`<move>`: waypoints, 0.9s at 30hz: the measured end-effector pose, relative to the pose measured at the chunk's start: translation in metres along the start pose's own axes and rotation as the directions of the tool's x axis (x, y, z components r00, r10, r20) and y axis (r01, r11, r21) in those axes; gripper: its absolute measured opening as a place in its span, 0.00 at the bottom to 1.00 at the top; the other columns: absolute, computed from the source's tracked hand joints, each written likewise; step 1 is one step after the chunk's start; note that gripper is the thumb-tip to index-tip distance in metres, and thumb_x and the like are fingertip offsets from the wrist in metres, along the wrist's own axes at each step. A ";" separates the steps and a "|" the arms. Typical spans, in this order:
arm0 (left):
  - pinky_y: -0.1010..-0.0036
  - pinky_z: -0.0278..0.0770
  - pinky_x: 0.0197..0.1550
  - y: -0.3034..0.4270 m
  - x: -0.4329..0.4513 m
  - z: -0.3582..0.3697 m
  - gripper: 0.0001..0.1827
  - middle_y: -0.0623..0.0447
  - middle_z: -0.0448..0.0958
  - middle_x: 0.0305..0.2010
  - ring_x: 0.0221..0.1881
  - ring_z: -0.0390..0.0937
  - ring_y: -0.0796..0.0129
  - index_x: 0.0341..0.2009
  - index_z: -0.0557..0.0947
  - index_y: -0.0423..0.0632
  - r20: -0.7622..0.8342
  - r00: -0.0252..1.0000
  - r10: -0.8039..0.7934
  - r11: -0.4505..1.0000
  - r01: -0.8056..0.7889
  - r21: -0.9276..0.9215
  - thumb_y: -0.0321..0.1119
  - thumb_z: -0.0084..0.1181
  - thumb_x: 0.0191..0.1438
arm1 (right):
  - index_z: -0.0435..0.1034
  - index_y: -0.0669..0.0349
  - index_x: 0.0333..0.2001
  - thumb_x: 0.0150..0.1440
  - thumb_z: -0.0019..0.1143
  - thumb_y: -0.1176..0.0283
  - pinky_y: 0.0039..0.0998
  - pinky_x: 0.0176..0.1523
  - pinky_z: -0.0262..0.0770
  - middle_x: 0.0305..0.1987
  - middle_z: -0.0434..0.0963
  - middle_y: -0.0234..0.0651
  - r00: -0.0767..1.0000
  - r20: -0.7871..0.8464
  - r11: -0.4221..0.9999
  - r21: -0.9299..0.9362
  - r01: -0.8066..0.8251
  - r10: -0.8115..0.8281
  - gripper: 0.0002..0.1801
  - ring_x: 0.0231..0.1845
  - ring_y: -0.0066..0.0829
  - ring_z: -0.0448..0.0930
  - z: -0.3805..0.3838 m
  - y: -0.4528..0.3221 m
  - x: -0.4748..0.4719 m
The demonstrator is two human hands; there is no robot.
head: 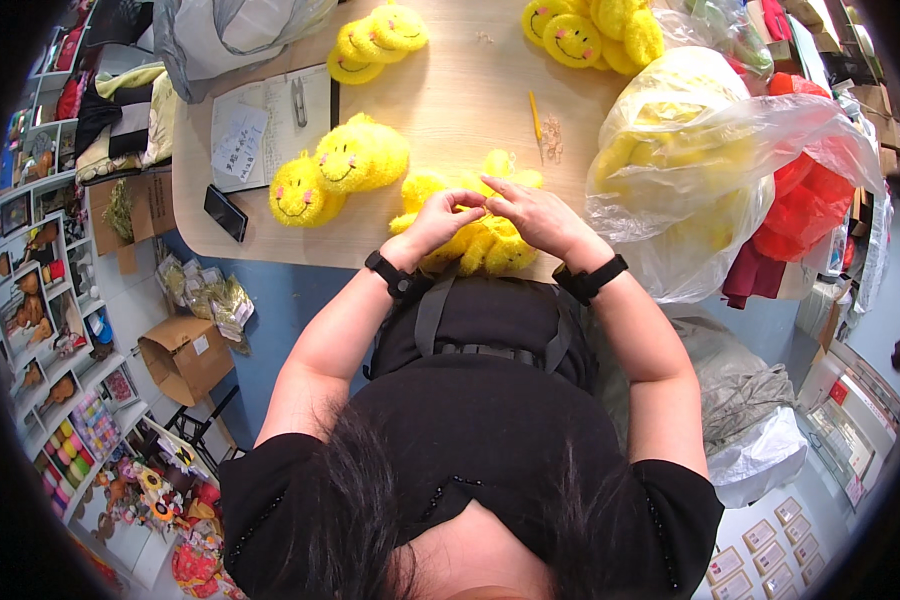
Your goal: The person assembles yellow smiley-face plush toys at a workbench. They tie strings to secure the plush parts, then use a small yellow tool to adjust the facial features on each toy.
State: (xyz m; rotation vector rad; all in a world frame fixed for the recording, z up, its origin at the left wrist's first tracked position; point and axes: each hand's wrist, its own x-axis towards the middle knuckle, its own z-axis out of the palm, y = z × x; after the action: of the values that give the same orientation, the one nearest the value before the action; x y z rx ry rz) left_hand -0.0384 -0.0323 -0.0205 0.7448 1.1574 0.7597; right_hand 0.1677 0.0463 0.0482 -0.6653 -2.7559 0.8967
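Note:
Before me, at the table's near edge, lies a cluster of yellow fuzzy plush pieces (495, 251), with some stitched face detail showing. My left hand (444, 219) is over its left side, thumb and forefinger drawn together. From the right, my right hand (534, 214) reaches in, its fingertips meeting those of the left above the plush. Whatever is between the fingertips is too small to make out. Left of my hands sit a plush smiley (341, 159) and another smiley (297, 193) that touch each other.
On the table (450, 97) are a yellow-handled tool (535, 120), small clear rings (552, 139), an open notebook (270, 112) with thread snips (298, 103), and a phone (226, 213). Stacked smileys (379, 39) and more smileys (596, 34) stand farther back. A plastic bag (671, 165) bulges at right.

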 end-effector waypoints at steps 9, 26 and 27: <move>0.78 0.73 0.40 0.004 -0.004 0.009 0.09 0.58 0.81 0.32 0.35 0.74 0.79 0.39 0.84 0.44 -0.031 0.999 -0.009 0.894 0.022 0.448 0.35 0.62 0.58 | 0.70 0.54 0.45 0.55 0.50 0.70 0.40 0.37 0.76 0.34 0.80 0.41 0.975 0.056 0.976 -0.061 -0.210 0.214 0.13 0.39 0.42 0.82 0.003 -0.004 0.014; 0.76 0.75 0.35 0.003 -0.003 -0.012 0.05 0.54 0.83 0.33 0.34 0.80 0.72 0.34 0.82 0.44 -0.010 0.976 0.217 0.829 -0.179 0.529 0.27 0.64 0.52 | 0.79 0.57 0.35 0.55 0.58 0.66 0.40 0.41 0.77 0.33 0.81 0.43 0.868 0.196 0.862 0.144 -0.486 0.456 0.09 0.37 0.46 0.81 0.016 -0.006 -0.007; 0.76 0.75 0.34 0.005 -0.004 -0.010 0.06 0.53 0.83 0.32 0.34 0.80 0.71 0.36 0.81 0.44 0.002 0.943 0.333 0.757 -0.268 0.596 0.27 0.64 0.52 | 0.79 0.58 0.35 0.55 0.58 0.66 0.40 0.41 0.77 0.33 0.81 0.43 0.876 0.059 0.853 0.207 -0.479 0.478 0.09 0.37 0.46 0.81 0.023 0.000 -0.002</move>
State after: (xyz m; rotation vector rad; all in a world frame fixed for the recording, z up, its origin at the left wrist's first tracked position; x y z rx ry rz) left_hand -0.0496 -0.0322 -0.0165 1.4622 1.4086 0.7085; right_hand 0.1625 0.0338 0.0291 -1.3407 -2.4733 1.2677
